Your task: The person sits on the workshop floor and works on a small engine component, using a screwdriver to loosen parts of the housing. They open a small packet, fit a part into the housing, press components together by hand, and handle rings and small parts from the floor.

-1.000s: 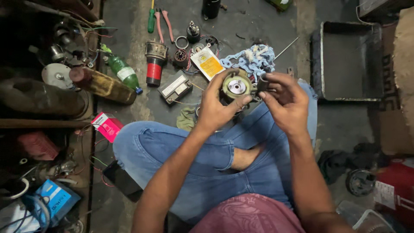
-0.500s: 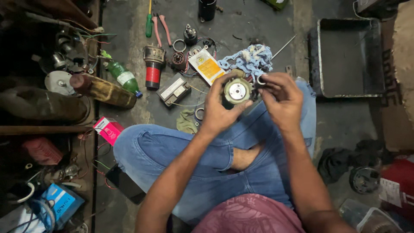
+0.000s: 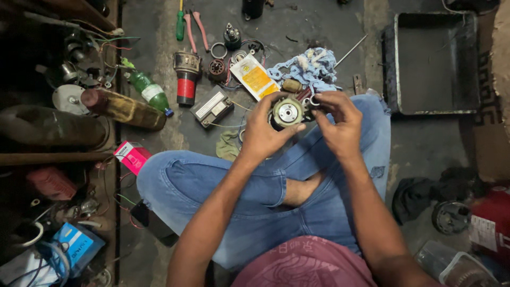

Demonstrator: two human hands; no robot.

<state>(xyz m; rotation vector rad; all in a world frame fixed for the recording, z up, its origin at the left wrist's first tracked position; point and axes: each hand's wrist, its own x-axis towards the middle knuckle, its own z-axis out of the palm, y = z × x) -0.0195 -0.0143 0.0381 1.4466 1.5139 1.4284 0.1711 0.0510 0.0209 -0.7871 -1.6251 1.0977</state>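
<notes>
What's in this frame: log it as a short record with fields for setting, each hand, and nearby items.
setting: person seated cross-legged on a dark floor
left hand: grips a small round motor part
right hand: fingertips at the part's right edge
nearby: blue-white rag, yellow packet, green bottle, pliers
right side: dark metal tray

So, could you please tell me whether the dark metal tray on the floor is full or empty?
Empty: the metal tray shows only its bare dark bottom inside the rim, with nothing lying in it.
</notes>
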